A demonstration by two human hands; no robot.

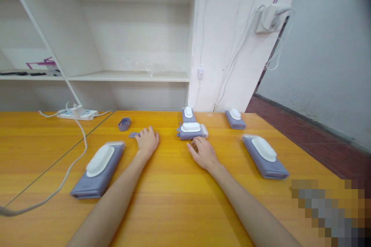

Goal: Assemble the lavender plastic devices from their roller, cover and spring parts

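My left hand (148,141) rests on the wooden table with its fingers apart. Beside its fingers lies a small flat grey-purple piece (133,135); whether they touch it I cannot tell. A small open grey-purple box-like part (124,124) stands just beyond. My right hand (203,153) is palm down, fingers bent and thumb held apart. Its fingertips are close to a grey-purple device with a white oval top (190,127), which lies sideways with small tabs at its left end. What is under the right fingers is partly hidden.
Similar grey-purple devices lie left (98,170), right (265,156), back right (235,119) and at the back middle (188,114). A white power strip (78,112) sits at the back left, its cable (68,173) crossing the table. White shelves (130,76) rise behind.
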